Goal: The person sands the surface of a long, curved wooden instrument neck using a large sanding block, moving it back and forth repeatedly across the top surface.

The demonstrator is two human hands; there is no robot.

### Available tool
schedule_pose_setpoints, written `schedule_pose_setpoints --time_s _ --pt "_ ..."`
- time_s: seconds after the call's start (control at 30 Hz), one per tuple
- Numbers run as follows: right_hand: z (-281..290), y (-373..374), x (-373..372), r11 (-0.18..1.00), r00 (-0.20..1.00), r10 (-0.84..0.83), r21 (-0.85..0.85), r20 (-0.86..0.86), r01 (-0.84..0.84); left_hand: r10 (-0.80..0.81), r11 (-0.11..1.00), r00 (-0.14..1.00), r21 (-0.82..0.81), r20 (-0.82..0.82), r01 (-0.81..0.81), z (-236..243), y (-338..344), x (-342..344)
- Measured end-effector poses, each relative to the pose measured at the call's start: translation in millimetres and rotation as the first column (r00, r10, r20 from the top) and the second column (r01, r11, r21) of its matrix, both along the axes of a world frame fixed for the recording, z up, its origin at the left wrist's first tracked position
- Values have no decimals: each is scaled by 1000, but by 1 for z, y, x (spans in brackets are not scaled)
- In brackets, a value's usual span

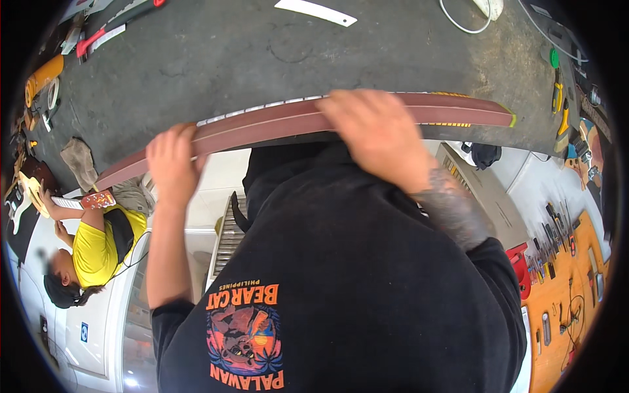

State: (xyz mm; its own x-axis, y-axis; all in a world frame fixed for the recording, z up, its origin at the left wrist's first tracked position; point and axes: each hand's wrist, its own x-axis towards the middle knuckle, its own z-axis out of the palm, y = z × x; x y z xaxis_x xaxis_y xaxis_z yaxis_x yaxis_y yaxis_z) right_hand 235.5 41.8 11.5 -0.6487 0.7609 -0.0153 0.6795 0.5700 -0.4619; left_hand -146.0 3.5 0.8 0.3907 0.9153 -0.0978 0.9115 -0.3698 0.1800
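A long reddish-brown bar [262, 124] with a pale line along its length lies across the near side of the dark worktable [216, 59]. My left hand [173, 160] closes around its left part, thumb on the near side. Further right, my right hand [373, 131] grips the bar from above, fingers bent over the far edge and slightly blurred. A strip with white and dark marks shows along the bar's far edge. Yellow marks flank its right part, and its right tip is yellow-green. What the bar rests on is mostly hidden.
A pale flat strip with a hole [318, 12] lies at the far side. A red-handled tool [88, 46] is far left, a grey cloth [80, 160] left. Yellow-handled pliers [557, 95] lie right. A co-worker in yellow [98, 249] holds a small stringed instrument [33, 196].
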Motion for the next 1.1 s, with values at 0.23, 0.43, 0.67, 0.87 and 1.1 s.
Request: schedule_pose_setpoints --time_s 0.23,0.43,0.67,0.87,1.1 --pt "14 21 147 996 989 -72 -34 131 77 -55 998 998 -26 31 56 3 25 157" --pt "-14 2 -22 993 989 3 119 -148 15 23 1000 999 -1 -26 -23 7 6 -11" --pt "50 -77 -67 977 988 -104 173 -115 123 -50 997 998 53 32 48 55 -56 -60" --pt "72 -154 -15 970 972 -237 51 10 236 -152 988 976 24 154 150 50 -91 5" --pt "61 -183 16 969 976 -216 111 -38 219 -153 981 982 137 113 137 49 -124 37"
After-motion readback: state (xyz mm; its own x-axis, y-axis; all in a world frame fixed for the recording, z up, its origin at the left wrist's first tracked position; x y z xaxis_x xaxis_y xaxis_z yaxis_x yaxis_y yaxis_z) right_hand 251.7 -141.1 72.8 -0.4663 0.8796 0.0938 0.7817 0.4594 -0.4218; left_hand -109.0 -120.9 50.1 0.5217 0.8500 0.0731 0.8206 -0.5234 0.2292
